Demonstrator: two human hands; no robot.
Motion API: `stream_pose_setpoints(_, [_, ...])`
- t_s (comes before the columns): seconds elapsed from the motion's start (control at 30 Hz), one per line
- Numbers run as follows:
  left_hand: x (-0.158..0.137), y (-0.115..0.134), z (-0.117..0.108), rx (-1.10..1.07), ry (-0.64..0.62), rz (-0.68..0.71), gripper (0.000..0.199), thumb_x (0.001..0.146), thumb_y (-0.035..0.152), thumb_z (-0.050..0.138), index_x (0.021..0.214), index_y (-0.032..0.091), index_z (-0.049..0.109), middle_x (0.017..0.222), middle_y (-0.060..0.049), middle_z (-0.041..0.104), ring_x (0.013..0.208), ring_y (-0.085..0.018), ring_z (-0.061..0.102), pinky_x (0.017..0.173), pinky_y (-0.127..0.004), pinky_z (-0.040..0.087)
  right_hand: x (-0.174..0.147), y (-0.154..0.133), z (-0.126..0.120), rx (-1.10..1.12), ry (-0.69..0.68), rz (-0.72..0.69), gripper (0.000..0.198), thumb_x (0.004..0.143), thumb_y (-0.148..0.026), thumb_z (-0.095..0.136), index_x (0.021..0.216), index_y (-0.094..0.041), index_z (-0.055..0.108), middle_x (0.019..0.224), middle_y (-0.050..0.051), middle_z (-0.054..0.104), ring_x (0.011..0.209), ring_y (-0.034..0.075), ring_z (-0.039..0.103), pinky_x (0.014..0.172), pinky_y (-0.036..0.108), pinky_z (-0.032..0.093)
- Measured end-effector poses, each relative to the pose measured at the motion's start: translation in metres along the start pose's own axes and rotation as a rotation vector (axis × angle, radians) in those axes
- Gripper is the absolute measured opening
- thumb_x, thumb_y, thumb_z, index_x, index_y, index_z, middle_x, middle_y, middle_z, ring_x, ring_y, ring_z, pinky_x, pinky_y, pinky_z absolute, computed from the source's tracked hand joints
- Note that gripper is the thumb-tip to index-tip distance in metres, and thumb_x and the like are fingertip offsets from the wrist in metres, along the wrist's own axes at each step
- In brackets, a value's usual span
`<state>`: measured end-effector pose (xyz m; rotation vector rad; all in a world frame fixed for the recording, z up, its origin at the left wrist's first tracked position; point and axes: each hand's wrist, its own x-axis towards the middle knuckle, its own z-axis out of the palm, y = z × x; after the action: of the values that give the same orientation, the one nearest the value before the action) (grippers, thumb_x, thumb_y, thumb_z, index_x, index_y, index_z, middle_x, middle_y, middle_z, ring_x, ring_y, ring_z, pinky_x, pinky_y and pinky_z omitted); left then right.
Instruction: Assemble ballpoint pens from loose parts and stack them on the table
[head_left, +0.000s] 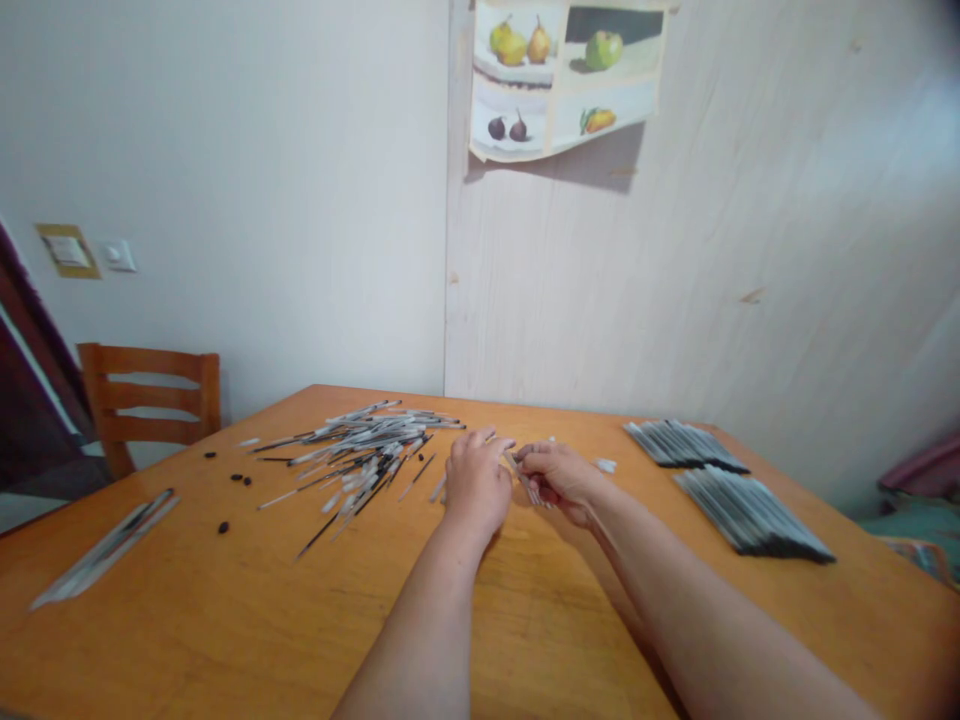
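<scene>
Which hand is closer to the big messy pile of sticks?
Left. The left hand is just right of the messy pile; the right hand is farther right.

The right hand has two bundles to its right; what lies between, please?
Small white pieces lie on the table between the right hand and the bundles, in the head view.

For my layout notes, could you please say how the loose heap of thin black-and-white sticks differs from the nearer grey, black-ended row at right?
The loose heap lies tangled at many angles; the grey row lies side by side. The heap spreads wide; the row is compact. Both rest on the brown wooden table.
</scene>
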<state>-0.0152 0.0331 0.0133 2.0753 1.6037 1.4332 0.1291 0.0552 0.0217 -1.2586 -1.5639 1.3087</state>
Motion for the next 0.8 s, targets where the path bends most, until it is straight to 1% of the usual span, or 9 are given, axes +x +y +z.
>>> stream_pose_setpoints(0.17, [-0.005,0.006,-0.003,0.164,-0.021,0.076,0.030,0.080,0.016,0.056,0.096,0.034,0.075,0.134,-0.005,0.057,0.131,-0.031,0.033,0.108,-0.049,0.024,-0.005,-0.010,-0.010,0.231,-0.131,0.055,0.013,0.064,-0.023,0.060,0.066,-0.018,0.049,0.053,-0.006,0.045,0.044,0.006,0.034,0.038,0.019,0.017])
stream_pose_setpoints(0.23, [-0.005,0.006,-0.004,0.185,-0.002,0.083,0.025,0.083,0.021,0.056,0.094,0.033,0.075,0.133,-0.005,0.058,0.132,-0.032,0.032,0.108,-0.049,0.023,-0.006,-0.014,-0.015,0.260,-0.129,0.061,0.012,0.067,-0.025,0.060,0.069,-0.018,0.051,0.058,-0.004,0.048,0.046,0.006,0.037,0.038,0.019,0.017])
stream_pose_setpoints(0.27, [-0.004,0.006,-0.004,0.192,0.010,0.077,0.023,0.084,0.024,0.055,0.093,0.032,0.075,0.131,-0.006,0.059,0.131,-0.032,0.033,0.108,-0.049,0.023,-0.006,-0.014,-0.018,0.245,-0.087,0.059,0.011,0.068,-0.025,0.058,0.070,-0.017,0.051,0.060,-0.003,0.051,0.047,0.006,0.038,0.038,0.019,0.018])
stream_pose_setpoints(0.37, [-0.003,0.008,-0.005,0.178,0.048,0.030,0.022,0.085,0.028,0.055,0.095,0.030,0.075,0.124,-0.008,0.063,0.126,-0.032,0.037,0.107,-0.048,0.024,0.000,-0.007,-0.033,-0.009,0.164,0.038,0.005,0.069,-0.021,0.054,0.067,-0.017,0.051,0.061,-0.002,0.053,0.049,0.007,0.042,0.041,0.019,0.021])
stream_pose_setpoints(0.47, [-0.002,0.010,-0.008,0.128,0.081,-0.010,0.024,0.086,0.028,0.054,0.099,0.029,0.073,0.116,-0.009,0.065,0.120,-0.030,0.043,0.106,-0.045,0.025,0.010,0.007,-0.047,-0.507,0.336,0.030,0.011,0.069,-0.016,0.052,0.058,-0.017,0.050,0.055,-0.001,0.051,0.050,0.008,0.045,0.045,0.020,0.025])
stream_pose_setpoints(0.5, [-0.002,0.011,-0.009,0.109,0.092,-0.015,0.024,0.086,0.028,0.053,0.100,0.029,0.072,0.113,-0.009,0.066,0.118,-0.030,0.044,0.105,-0.045,0.026,0.013,0.012,-0.050,-0.659,0.344,0.049,0.013,0.069,-0.016,0.053,0.056,-0.016,0.051,0.054,0.000,0.052,0.051,0.009,0.047,0.046,0.021,0.027])
stream_pose_setpoints(0.57, [-0.002,0.011,-0.010,0.053,0.110,-0.025,0.023,0.086,0.028,0.053,0.098,0.029,0.072,0.109,-0.009,0.066,0.115,-0.030,0.045,0.105,-0.044,0.026,0.020,0.019,-0.053,-0.835,0.343,0.083,0.012,0.069,-0.017,0.056,0.057,-0.016,0.054,0.057,0.002,0.056,0.056,0.012,0.053,0.049,0.022,0.030])
stream_pose_setpoints(0.67, [-0.002,0.012,-0.011,-0.079,0.133,-0.068,0.018,0.082,0.028,0.058,0.092,0.029,0.073,0.105,-0.009,0.067,0.114,-0.030,0.046,0.106,-0.043,0.025,0.028,0.025,-0.052,-0.895,0.348,0.128,0.002,0.066,-0.016,0.062,0.066,-0.016,0.060,0.068,0.007,0.065,0.067,0.017,0.060,0.052,0.023,0.035])
stream_pose_setpoints(0.8, [-0.001,0.012,-0.010,-0.117,0.147,-0.076,0.018,0.081,0.026,0.059,0.091,0.029,0.073,0.104,-0.009,0.067,0.114,-0.030,0.046,0.106,-0.043,0.024,0.040,0.027,-0.047,-0.938,0.319,0.193,0.010,0.059,-0.013,0.069,0.067,-0.015,0.063,0.073,0.011,0.068,0.071,0.022,0.065,0.056,0.025,0.042])
